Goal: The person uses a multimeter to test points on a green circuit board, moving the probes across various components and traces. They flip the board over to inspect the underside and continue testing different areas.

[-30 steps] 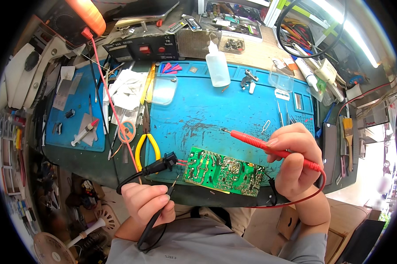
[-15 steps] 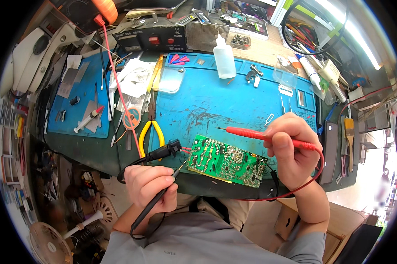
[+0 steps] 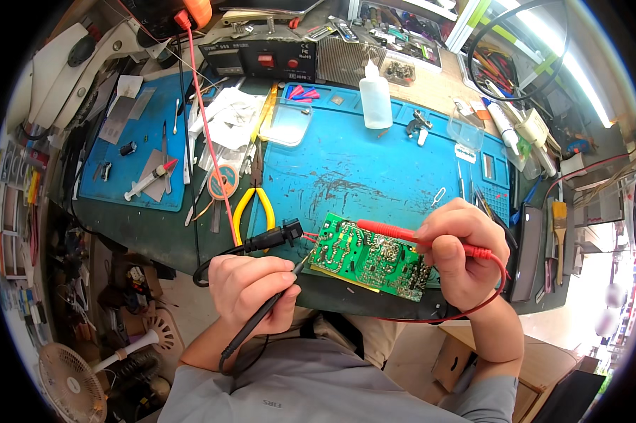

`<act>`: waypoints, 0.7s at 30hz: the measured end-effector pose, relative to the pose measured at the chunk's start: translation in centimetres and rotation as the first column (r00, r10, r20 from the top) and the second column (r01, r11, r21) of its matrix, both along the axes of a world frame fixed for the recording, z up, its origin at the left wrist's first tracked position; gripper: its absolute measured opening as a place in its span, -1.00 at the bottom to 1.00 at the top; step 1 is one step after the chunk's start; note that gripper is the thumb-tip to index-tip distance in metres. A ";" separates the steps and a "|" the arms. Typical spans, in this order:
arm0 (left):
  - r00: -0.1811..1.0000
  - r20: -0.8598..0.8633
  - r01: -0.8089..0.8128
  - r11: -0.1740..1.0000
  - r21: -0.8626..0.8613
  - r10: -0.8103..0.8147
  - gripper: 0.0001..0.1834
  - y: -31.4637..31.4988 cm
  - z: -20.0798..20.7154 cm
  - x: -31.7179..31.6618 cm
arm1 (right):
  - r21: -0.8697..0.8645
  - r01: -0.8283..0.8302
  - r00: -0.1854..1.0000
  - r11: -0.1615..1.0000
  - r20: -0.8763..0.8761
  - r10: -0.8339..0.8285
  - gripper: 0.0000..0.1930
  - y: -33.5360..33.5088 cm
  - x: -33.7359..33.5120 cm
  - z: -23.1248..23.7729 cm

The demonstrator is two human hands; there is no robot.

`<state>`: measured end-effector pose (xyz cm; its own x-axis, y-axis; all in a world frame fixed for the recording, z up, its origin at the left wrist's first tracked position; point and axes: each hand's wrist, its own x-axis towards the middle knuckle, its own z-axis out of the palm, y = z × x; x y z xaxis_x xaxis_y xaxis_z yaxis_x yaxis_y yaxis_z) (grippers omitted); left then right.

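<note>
The green circuit board (image 3: 371, 262) lies at the near edge of the blue mat (image 3: 374, 169) on the counter (image 3: 149, 229), its long axis running from the person's left and slightly away to the right and nearer. The left hand (image 3: 251, 290) sits just left of the board and nearer the person, fingers closed around a black probe (image 3: 261, 321) held like a pen; its tip points up and right to the board's left edge, where it seems to touch or nearly touch. The right hand (image 3: 459, 252) rests at the board's right end, fingers clamped on a red probe (image 3: 395, 231) that lies along the board's far long edge, its tip reaching left toward the middle. Both hands are equally close to the board, one at each end. A black plug (image 3: 279, 236) on its cable lies just left of the board, and yellow-handled pliers (image 3: 254, 208) lie beyond that plug
</note>
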<state>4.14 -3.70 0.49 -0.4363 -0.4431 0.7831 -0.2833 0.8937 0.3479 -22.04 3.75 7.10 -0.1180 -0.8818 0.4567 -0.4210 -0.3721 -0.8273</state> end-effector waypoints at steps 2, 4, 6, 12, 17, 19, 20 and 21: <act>1.000 0.019 0.003 1.000 0.003 -0.004 -0.81 0.1 0.0 0.0 | -0.020 0.004 1.000 1.000 -0.016 -0.004 -0.86 0.0 0.0 0.0; 0.998 0.061 0.007 1.000 0.011 -0.008 -0.82 0.2 0.3 0.2 | -0.006 0.021 1.000 1.000 -0.001 -0.021 -0.85 0.0 -0.1 -0.1; 0.998 0.058 0.006 1.000 0.009 -0.006 -0.83 0.2 0.2 0.3 | 0.009 0.038 0.999 0.999 0.010 -0.038 -0.83 0.1 0.0 -0.1; 0.999 0.048 0.003 1.000 0.004 -0.003 -0.83 0.2 0.1 0.3 | 0.043 0.098 0.995 0.994 0.011 -0.098 -0.75 0.3 -0.1 0.0; 0.999 0.033 0.008 1.000 -0.004 -0.008 -0.82 0.1 -0.1 0.3 | 0.047 0.123 0.990 0.991 0.060 -0.126 -0.71 0.4 -0.3 0.1; 1.000 0.007 0.011 1.000 -0.006 -0.011 -0.80 0.0 -0.3 0.3 | 0.015 0.119 0.991 0.993 0.054 -0.119 -0.71 0.3 -0.5 0.0; 1.000 0.009 0.014 1.000 -0.006 -0.014 -0.80 0.0 -0.3 0.4 | -0.001 0.116 0.992 0.993 0.051 -0.116 -0.71 0.3 -0.6 -0.1; 1.000 0.011 0.018 1.000 -0.005 -0.018 -0.80 0.0 -0.4 0.5 | -0.012 0.118 0.991 0.993 0.062 -0.117 -0.72 0.4 -0.6 -0.1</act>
<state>4.68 -3.66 0.13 -0.4526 -0.4312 0.7805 -0.2705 0.9004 0.3407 -22.61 4.10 6.96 -0.2481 -0.8529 0.4593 -0.4116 -0.3364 -0.8470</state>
